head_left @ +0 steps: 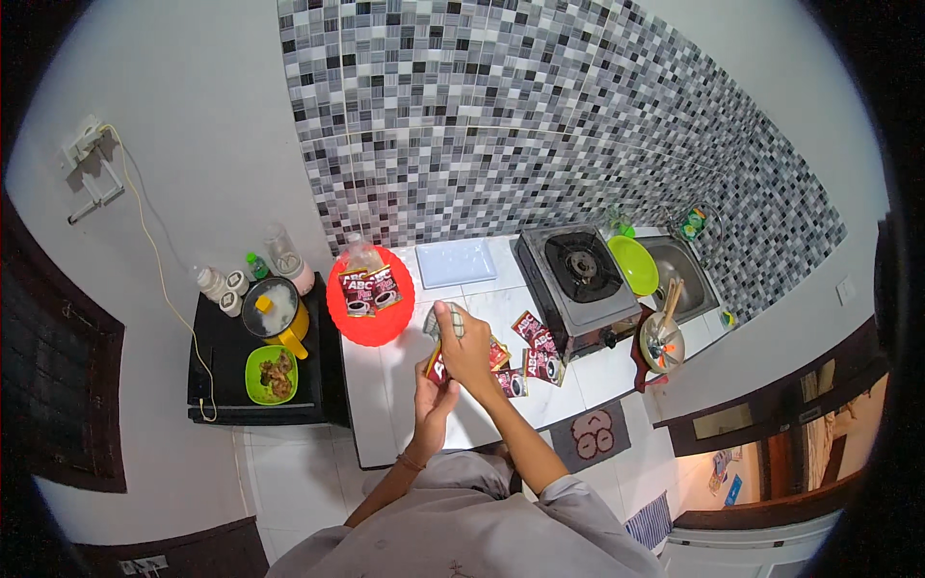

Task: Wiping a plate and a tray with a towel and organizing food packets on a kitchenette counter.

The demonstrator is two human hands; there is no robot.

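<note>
Over the white tiled counter (393, 385), my two hands meet in front of my body. My left hand (431, 416) is closed on a red coffee sachet (436, 368), keeping it upright. Bunched in my right hand (465, 358) is a checked cloth (446, 319), which sits at the sachet's upper end; whether they touch is hidden by the fingers. To the left, a red round plate (374, 333) bears several dark red coffee sachets (370, 291). More coffee sachets (543, 367) lie loose on the counter, right of my hands. A red and yellow sachet (498, 354) shows partly behind my right hand.
A pale tray (457, 264) lies near the tiled wall. To the right are a gas stove (586, 306), green plate (632, 266), sink (696, 301) and utensil pot (663, 353). A black cabinet (220, 337) at left carries a yellow pot (289, 333), green bowl (253, 385) and bottles.
</note>
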